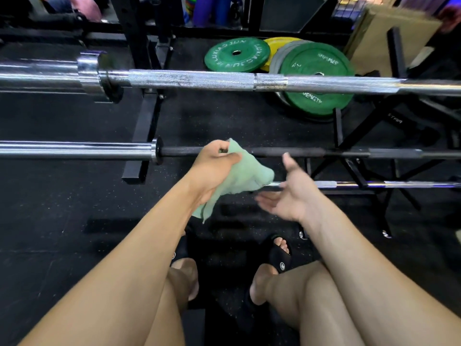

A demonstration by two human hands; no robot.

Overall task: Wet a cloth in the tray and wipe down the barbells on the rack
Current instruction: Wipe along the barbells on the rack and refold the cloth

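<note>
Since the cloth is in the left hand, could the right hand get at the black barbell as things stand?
Probably yes: the right hand is open, holding nothing, and nothing lies between it and the black barbell; the cloth is off to its left.

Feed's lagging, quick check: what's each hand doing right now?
Left hand: grips the green cloth.
Right hand: open, palm up, holding nothing.

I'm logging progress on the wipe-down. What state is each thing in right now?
Left hand: grips the pale green cloth.
Pale green cloth: bunched, hanging from the left hand.
Right hand: open, palm up, holding nothing.
Black-shaft barbell: lying across the rack.
Knurled chrome barbell: lying across the rack, higher up.
Green weight plates: leaning on the floor.
</note>
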